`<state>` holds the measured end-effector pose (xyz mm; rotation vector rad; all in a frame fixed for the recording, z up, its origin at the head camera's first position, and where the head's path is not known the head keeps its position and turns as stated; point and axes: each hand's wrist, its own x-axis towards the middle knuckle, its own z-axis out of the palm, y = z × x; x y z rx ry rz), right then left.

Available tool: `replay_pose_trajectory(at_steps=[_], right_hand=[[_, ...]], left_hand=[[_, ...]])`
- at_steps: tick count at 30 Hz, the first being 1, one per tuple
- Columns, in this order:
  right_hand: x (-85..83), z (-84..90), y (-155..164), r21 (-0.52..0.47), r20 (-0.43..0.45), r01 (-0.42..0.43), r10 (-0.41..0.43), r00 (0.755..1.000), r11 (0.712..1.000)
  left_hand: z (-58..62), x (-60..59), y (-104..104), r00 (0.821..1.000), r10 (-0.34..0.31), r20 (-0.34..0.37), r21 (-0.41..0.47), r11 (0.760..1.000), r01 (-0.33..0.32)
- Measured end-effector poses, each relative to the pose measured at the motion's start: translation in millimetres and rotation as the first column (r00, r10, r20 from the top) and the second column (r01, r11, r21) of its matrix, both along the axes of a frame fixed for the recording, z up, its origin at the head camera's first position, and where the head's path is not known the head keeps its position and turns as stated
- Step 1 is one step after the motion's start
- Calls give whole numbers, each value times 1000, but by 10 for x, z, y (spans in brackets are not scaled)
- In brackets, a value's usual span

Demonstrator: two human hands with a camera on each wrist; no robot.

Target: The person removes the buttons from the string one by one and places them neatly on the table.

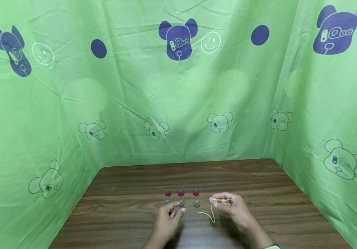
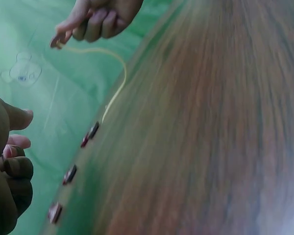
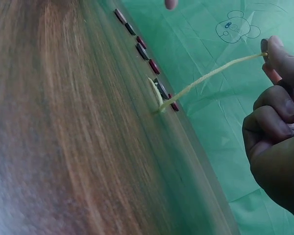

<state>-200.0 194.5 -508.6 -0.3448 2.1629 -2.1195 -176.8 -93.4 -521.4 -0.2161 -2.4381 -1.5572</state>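
Note:
My right hand point(image 1: 236, 209) pinches a pinkish-brown button point(image 1: 212, 200) between thumb and fingertips, held above the table. A yellow string point(image 1: 212, 216) runs from this button, its loose end hanging down to the tabletop; in the right wrist view the string point(image 3: 210, 74) slopes down from the fingertips. My left hand point(image 1: 167, 219) hovers near the grey buttons, index finger stretched out, with nothing seen in its grasp. Three grey buttons point(image 1: 197, 203) lie in a row, the left two beside or partly behind that finger. Behind them sit three dark red buttons point(image 1: 181, 192).
A brown wooden table point(image 1: 128, 193) bears everything. One more brownish button point(image 3: 120, 16) lies at the row's end in the right wrist view, not seen in the head view. Green curtains point(image 1: 178, 138) with bear prints enclose the table at the back and sides.

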Motion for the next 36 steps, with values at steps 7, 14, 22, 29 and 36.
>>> replay_pose_trajectory(at_steps=[7, 14, 22, 29, 36], right_hand=[[-20, -11, 2, 13, -9, -10, 10, 1000, 1000], [-18, -3, -15, 21, -15, -10, 10, 1000, 1000], [-9, 4, -19, 49, -65, -32, 35, 997, 998], [7, -13, -14, 43, -53, -36, 38, 998, 998], [29, -8, -1, 21, -80, -58, 59, 995, 998]], left_hand=[[102, -12, 152, 995, -105, -1, -13, 994, 105], [210, -55, 271, 985, -170, -1, -32, 985, 170], [258, -132, 378, 959, -271, 80, 69, 962, 266], [233, -182, 479, 930, -364, 47, 154, 923, 353], [233, -183, 566, 928, -372, 38, 177, 916, 360]])
